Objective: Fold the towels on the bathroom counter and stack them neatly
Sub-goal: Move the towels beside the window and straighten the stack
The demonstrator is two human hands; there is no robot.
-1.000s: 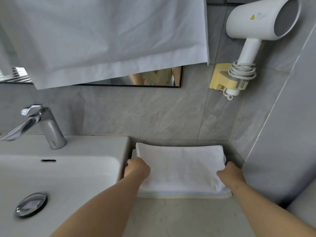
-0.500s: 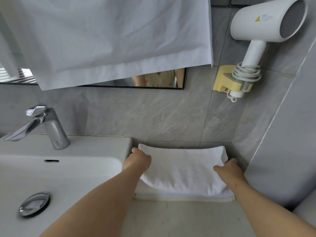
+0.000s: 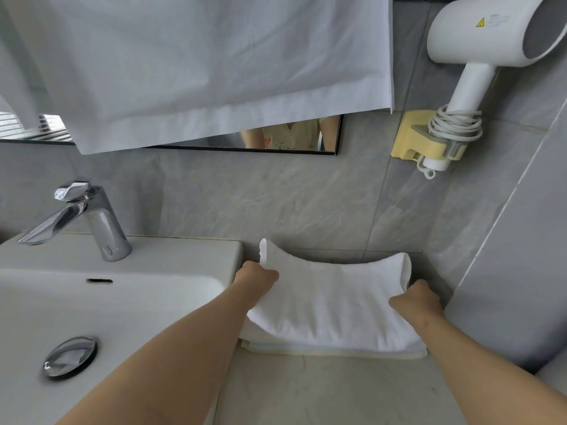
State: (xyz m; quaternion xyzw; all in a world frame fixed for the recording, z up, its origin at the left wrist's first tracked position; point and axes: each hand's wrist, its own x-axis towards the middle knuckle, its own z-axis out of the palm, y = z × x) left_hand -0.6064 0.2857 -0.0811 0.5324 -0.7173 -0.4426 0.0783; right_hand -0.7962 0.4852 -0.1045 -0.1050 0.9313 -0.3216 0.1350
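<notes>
Against the back wall tile, at five o'clock from the centre of the view, the counter point(image 3: 322, 391) narrows to a slot. The sink point(image 3: 171, 256) closes it off at nine o'clock and a grey side panel point(image 3: 518, 271) at three o'clock, so both forearms reach in close beside those walls. A chrome faucet point(image 3: 95, 222) stands at the sink's far rim, with the drain stopper point(image 3: 69, 357) down at seven o'clock. Overhead at twelve o'clock, a hanging white cloth point(image 3: 199, 62) covers most of the mirror point(image 3: 331, 139). At two o'clock a white hair dryer point(image 3: 487, 29) sits in a yellow wall holder point(image 3: 411, 133), its cord wound round the handle.

In the slot, a white towel point(image 3: 334, 305) lies over a folded towel point(image 3: 331, 349) whose pale edge shows at six o'clock. The left hand point(image 3: 256, 279) is clenched on the white towel's far-left corner, and a tip of cloth stands up above the fist. The right hand point(image 3: 412, 299) grasps the far-right edge, which curls over the knuckles. Both corners are held up off the stack while the far edge sags between them.
</notes>
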